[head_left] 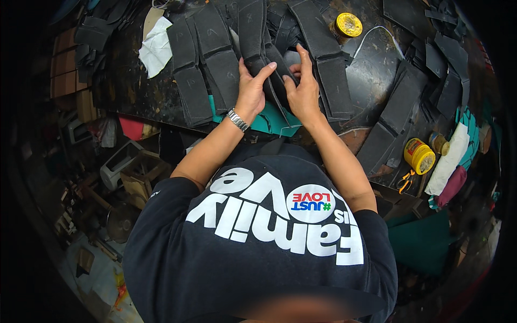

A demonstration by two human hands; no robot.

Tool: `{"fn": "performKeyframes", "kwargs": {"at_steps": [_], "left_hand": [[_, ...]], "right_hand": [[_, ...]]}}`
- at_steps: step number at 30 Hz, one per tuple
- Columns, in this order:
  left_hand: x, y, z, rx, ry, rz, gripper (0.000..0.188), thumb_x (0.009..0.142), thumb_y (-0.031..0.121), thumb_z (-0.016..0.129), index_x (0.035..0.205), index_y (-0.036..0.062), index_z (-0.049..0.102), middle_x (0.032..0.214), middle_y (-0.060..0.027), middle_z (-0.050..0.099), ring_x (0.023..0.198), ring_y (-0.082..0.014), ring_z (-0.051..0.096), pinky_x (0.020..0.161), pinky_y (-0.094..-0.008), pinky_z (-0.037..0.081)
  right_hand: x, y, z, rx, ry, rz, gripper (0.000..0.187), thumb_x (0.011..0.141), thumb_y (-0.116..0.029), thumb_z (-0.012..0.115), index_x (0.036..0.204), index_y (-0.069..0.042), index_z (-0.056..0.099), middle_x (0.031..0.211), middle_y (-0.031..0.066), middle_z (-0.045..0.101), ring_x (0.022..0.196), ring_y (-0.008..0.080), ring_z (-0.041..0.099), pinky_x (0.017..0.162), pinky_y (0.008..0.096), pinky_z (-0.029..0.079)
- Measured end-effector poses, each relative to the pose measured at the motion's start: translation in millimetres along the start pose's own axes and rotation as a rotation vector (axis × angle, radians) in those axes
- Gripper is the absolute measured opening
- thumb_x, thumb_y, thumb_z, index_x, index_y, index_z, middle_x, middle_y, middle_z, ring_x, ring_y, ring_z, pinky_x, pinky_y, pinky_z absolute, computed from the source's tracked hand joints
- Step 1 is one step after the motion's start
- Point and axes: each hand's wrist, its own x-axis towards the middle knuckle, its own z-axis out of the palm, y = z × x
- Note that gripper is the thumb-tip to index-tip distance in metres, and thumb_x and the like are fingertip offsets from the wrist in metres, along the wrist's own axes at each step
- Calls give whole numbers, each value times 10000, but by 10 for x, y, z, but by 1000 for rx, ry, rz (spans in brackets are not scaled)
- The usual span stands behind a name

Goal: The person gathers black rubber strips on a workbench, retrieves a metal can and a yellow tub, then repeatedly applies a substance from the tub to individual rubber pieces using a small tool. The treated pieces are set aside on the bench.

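Filling the lower centre of the frame, a dark shirt (258, 253) with white lettering hides whatever lies straight below. From its sleeves two bare forearms rise toward the upper centre, leaving a narrow wedge of room between them.

The left hand (252, 86), with a metal watch (237, 119) on its wrist, lies with fingers curled and thumb raised against a long dark strip (280, 81) that runs slantwise down toward the worktop's near edge. The right hand (302, 89) faces it just across the strip, index finger stretched upward, the other fingers bent onto the same piece. Both hands press and pinch this strip between them, almost touching each other. Under the wrists a teal sheet (269, 123) pokes out over the near edge of the dark, stained worktop (377, 70).

Left of the hands, flat dark rectangular pieces (195, 81) lie side by side, close-packed, their lower ends nearly at the worktop's edge. Right of the hands another long pair of pieces (328, 70) lies just beside the right hand, then a patch of bare worktop in the upper right centre. Beyond that, more dark pieces (398, 107) fan toward the right rim.

At the right edge stand a yellow tin (419, 156) and orange-handled scissors (404, 182), well apart from the hands. Farther up, a round yellow lid (348, 24) sits near the top centre, and a crumpled white cloth (156, 47) lies at upper left. Below the worktop's left edge the floor is crowded with wooden clutter (134, 177).
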Motion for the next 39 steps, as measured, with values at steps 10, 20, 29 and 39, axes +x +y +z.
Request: {"fn": "performKeyframes", "kwargs": {"at_steps": [10,20,29,39], "left_hand": [[12,6,-212,-206,-10,-84,737,854,63,721,1459,16,302,1297,-120,519,1184,-222,545,1016,-375,477],[1,-22,-270,-236,-71,-55,557,884,87,693,1362,78,407,1177,-56,555,1056,-178,584,944,-363,519],[-12,12,-240,-250,-38,-99,361,900,127,685,1237,50,582,1102,-96,684,1018,-213,680,915,-373,563],[-11,10,-199,-194,-53,-50,333,930,93,666,1248,49,579,1122,-96,696,1019,-210,692,912,-365,575]], "right_hand": [[-135,-156,48,226,-15,-51,722,886,64,636,1536,-107,374,1035,142,713,940,185,696,854,315,549],[-93,-163,80,307,-63,-12,775,828,30,719,1518,-116,399,871,90,668,740,139,624,706,278,521],[-115,-2,95,299,-78,81,806,788,-53,803,1500,-110,431,846,81,656,771,148,629,767,284,526],[-128,84,69,287,-9,11,677,860,3,720,1481,-96,470,924,54,675,845,100,630,812,261,510]]}}
